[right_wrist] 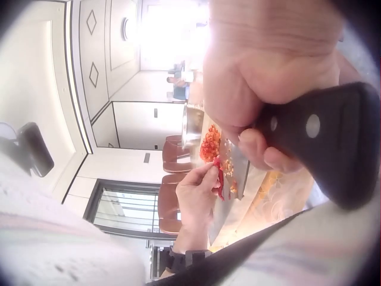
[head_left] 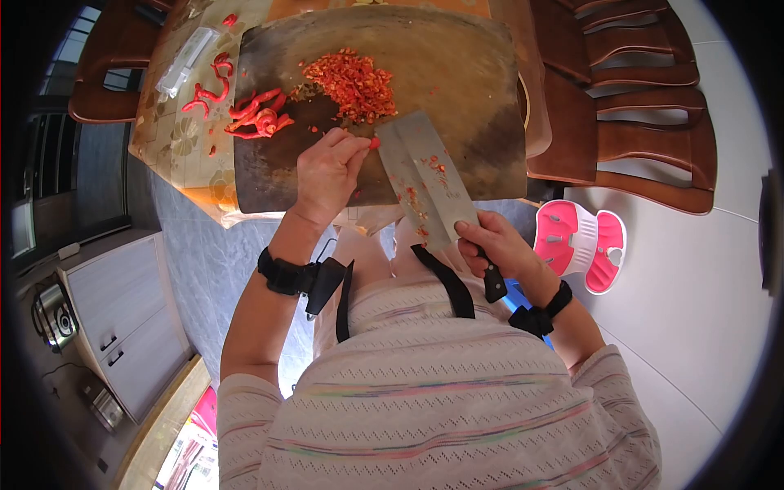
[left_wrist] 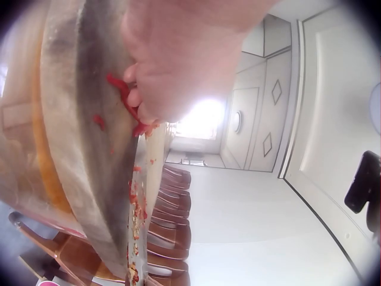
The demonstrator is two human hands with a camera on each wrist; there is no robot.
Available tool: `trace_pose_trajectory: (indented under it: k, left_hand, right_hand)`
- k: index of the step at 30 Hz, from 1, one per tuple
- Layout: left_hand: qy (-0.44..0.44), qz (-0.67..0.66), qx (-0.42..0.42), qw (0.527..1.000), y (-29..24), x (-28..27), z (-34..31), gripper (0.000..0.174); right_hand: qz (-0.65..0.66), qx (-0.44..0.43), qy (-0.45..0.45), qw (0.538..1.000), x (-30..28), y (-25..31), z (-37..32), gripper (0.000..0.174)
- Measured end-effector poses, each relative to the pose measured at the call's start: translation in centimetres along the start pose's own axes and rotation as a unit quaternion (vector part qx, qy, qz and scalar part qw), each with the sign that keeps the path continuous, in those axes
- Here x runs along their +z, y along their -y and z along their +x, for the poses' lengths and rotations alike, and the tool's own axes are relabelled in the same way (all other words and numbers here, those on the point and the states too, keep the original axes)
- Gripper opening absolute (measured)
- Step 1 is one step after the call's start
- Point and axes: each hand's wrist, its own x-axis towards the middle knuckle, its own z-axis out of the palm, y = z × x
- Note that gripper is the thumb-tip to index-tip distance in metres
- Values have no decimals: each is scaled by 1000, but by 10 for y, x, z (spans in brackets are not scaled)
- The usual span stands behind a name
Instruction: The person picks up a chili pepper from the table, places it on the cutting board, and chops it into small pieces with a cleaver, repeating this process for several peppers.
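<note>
My left hand point(head_left: 328, 173) pinches a red chili pepper point(left_wrist: 123, 94) low over the dark cutting board point(head_left: 465, 73), its cut end point(head_left: 375, 143) right beside the blade. In my right hand point(head_left: 505, 245) is the black handle point(right_wrist: 333, 134) of a broad cleaver point(head_left: 420, 175). Bits of red chili and seeds stick to the blade, which slants over the board's near edge. Beyond the hands, chopped chili point(head_left: 353, 86) lies heaped on the board. Several whole chilies point(head_left: 260, 116) rest at the board's left side.
More chilies point(head_left: 214, 90) and a clear plastic packet point(head_left: 186, 61) lie on the patterned tablecloth point(head_left: 175, 135) left of the board. Wooden chairs point(head_left: 645, 139) stand to the right, with a pink and white stool point(head_left: 576, 245) on the floor.
</note>
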Motion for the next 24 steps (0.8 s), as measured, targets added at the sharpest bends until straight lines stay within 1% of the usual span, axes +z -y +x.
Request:
trace_pose_trajectory:
  k: [3,5,8,10,11,14,17,20,22,24]
  left_hand:
    - [-1,3,5,1000,0,0,1,10]
    - [-6,-6,5,1000,-1,0,1,10]
    - [-8,-2,23,1000,0,-1,0,10]
    - [17,-2,8,1000,0,-2,-1,12]
    - [16,-2,8,1000,1,-3,-1,12]
    - [22,-3,17,1000,1,-3,-1,12]
    - [15,-11,22,1000,1,-3,-1,13]
    - [-7,-14,-4,1000,-2,-4,-4,12]
    - [-47,9,16,999,0,-3,-10,11]
    - [-47,13,12,999,3,-2,-12,10]
  right_hand:
    - [3,-4,-2,1000,0,0,4,18]
    - [13,-8,16,1000,-2,-1,4,18]
    - [-2,1,22,1000,-7,2,-2,19]
    - [-17,-1,17,1000,-8,3,0,18]
    - [-31,-2,12,999,-9,4,1,18]
    - [-22,0,7,1000,-4,6,6,18]
    - [0,-5,25,1000,-6,5,8,17]
    - [-10,-2,22,1000,-8,6,8,17]
    - [-7,-1,20,1000,-8,5,8,17]
    - [-5,1,19,1000,-8,4,9,17]
